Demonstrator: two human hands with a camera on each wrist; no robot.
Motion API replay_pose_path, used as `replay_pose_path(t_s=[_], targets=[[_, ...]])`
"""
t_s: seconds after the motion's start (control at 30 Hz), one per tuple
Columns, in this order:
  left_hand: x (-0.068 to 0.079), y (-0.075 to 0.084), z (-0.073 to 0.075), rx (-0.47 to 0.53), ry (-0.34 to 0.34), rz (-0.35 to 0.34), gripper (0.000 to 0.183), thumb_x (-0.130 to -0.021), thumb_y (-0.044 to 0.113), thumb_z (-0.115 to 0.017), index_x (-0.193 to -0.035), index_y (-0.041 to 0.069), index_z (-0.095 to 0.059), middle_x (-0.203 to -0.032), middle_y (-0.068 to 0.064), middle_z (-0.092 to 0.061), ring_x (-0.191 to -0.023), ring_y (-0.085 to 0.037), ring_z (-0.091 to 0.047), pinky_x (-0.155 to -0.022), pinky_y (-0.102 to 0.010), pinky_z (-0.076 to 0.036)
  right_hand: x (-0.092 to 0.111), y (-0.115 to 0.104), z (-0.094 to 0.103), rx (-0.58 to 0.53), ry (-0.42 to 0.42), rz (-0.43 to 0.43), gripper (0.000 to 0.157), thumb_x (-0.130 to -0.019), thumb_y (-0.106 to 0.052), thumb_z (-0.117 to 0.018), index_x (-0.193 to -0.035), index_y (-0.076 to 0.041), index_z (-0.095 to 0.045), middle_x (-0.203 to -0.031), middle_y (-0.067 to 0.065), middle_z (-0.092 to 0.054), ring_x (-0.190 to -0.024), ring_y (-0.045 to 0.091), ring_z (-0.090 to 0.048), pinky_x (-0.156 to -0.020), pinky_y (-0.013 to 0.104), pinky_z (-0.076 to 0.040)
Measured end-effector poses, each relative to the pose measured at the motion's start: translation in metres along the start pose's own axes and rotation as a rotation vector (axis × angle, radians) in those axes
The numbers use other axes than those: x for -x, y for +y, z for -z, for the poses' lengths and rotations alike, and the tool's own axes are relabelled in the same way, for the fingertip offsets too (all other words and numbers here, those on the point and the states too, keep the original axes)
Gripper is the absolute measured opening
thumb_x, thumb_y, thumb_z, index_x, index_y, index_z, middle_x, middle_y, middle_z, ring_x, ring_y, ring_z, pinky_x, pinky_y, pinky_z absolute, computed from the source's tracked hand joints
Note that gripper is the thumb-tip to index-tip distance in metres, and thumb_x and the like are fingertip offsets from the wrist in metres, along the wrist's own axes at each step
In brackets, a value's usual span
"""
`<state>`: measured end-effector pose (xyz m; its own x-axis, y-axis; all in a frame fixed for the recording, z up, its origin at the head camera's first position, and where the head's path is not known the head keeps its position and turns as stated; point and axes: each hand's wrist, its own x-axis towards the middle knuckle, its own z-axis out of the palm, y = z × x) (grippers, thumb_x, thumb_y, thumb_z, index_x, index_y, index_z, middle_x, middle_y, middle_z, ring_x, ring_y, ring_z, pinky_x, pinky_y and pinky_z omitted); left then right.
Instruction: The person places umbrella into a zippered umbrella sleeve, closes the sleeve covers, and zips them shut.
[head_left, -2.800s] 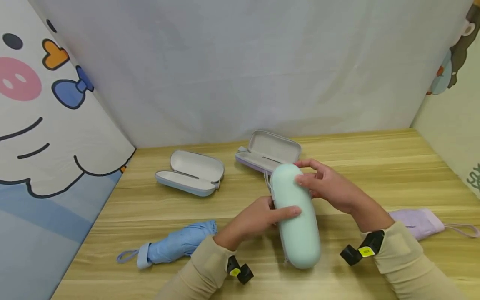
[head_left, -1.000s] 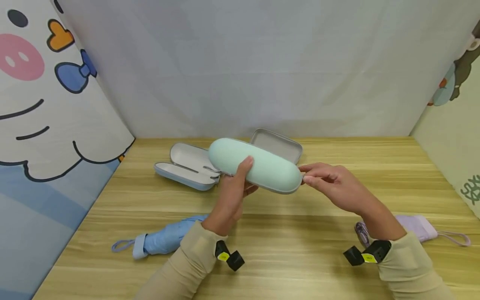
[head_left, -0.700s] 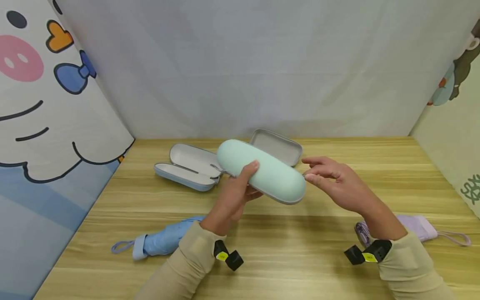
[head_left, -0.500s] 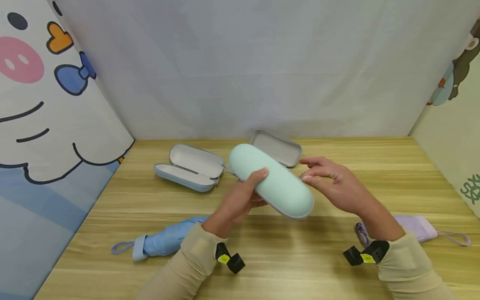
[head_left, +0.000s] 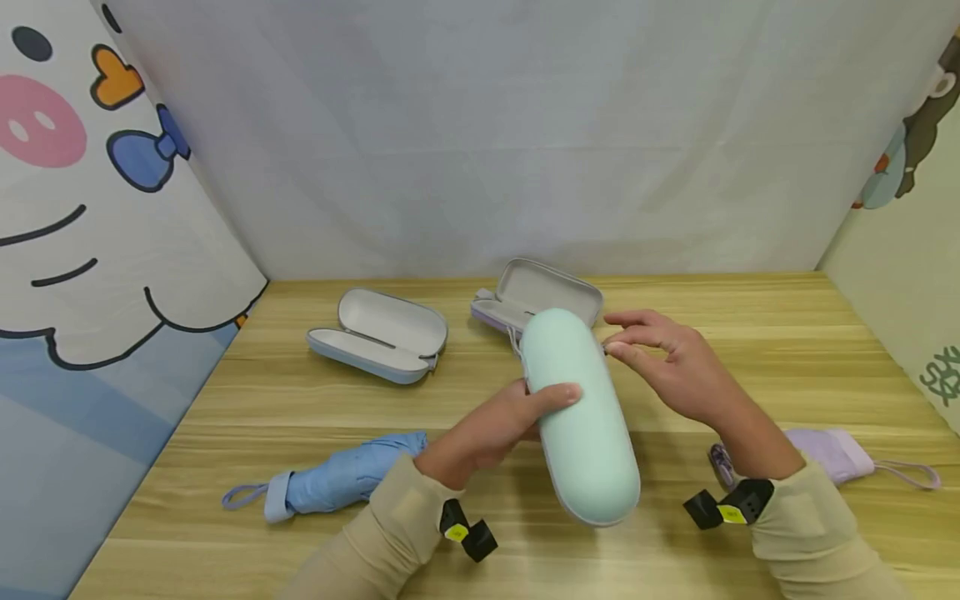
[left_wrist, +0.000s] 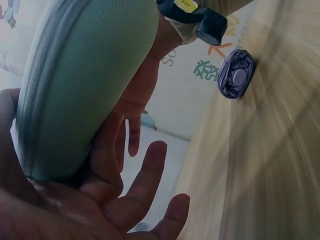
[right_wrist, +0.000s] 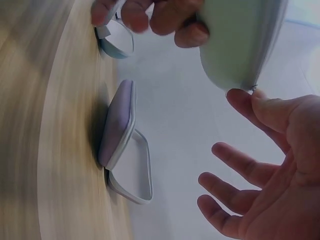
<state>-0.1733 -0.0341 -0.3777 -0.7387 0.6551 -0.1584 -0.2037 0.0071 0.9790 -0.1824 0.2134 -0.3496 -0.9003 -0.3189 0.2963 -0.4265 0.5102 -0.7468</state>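
Left hand [head_left: 501, 427] grips mint case [head_left: 588, 446]; right hand [head_left: 681, 367] pinches zipper [right_wrist: 254, 88]; 2 yellow labels [head_left: 455, 532] illegible.

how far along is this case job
Done: blue case and purple case open. In hand: the left hand grips the apparently closed mint case, the right hand pinching at its edge. Probably remaining: opening it; blue umbrella and purple umbrella lie outside the cases.

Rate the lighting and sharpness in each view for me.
Head: evenly lit, soft shadow on the yellowish wood-grain table below the smooth mint-green capsule-shaped case; left wrist: dim, the case looking darker; right wrist: pale glare at upper right, bare left hand slightly soft.
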Motion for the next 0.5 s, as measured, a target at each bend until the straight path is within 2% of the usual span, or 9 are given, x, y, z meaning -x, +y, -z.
replay_pose_path(t_s=[0.07,0.17,0.33,0.4,0.5], targets=[[0.0,0.0,-0.002,-0.031,-0.012,0.011,0.073,-0.096,0.049,-0.06,-0.148,0.001,-0.042,-0.132,-0.012,-0.061,-0.118,-0.022,-0.062,-0.101,-0.042,-0.049,0.0,0.0,0.003,-0.01,0.005,-0.02,0.015,-0.103,-0.016,-0.067,-0.103,-0.006,-0.079,-0.14,0.015,-0.061,-0.132,0.039,-0.053,-0.097,0.061,-0.048],[-0.001,0.0,-0.003,-0.034,0.019,0.019,0.072,-0.097,0.047,-0.061,-0.149,0.002,-0.042,-0.132,-0.01,-0.061,-0.119,-0.022,-0.062,-0.102,-0.042,-0.049,0.0,0.001,0.006,-0.028,0.009,-0.029,0.016,-0.103,-0.017,-0.067,-0.104,-0.006,-0.079,-0.139,0.015,-0.062,-0.129,0.039,-0.055,-0.097,0.061,-0.047],[-0.001,0.001,-0.002,-0.034,0.155,0.012,0.074,-0.099,0.053,-0.057,-0.154,0.009,-0.034,-0.134,-0.013,-0.058,-0.12,-0.027,-0.061,-0.102,-0.049,-0.048,0.0,0.003,0.01,-0.024,0.05,-0.017,0.014,-0.102,-0.014,-0.067,-0.103,-0.005,-0.078,-0.135,0.016,-0.064,-0.119,0.039,-0.063,-0.095,0.062,-0.049],[-0.001,0.001,-0.002,-0.062,0.205,0.013,0.072,-0.099,0.055,-0.057,-0.152,0.013,-0.034,-0.132,-0.015,-0.059,-0.116,-0.029,-0.063,-0.097,-0.05,-0.05,0.0,0.003,0.011,-0.018,0.067,-0.017,0.014,-0.102,-0.014,-0.068,-0.102,-0.005,-0.078,-0.134,0.015,-0.065,-0.117,0.034,-0.064,-0.094,0.057,-0.05],[-0.001,0.002,0.0,-0.104,0.23,0.013,0.068,-0.097,0.052,-0.063,-0.148,0.017,-0.034,-0.124,-0.016,-0.063,-0.108,-0.03,-0.067,-0.09,-0.049,-0.054,0.001,0.001,0.014,-0.03,0.076,-0.022,0.013,-0.101,-0.015,-0.069,-0.099,-0.007,-0.079,-0.132,0.012,-0.067,-0.113,0.024,-0.065,-0.091,0.037,-0.053]])
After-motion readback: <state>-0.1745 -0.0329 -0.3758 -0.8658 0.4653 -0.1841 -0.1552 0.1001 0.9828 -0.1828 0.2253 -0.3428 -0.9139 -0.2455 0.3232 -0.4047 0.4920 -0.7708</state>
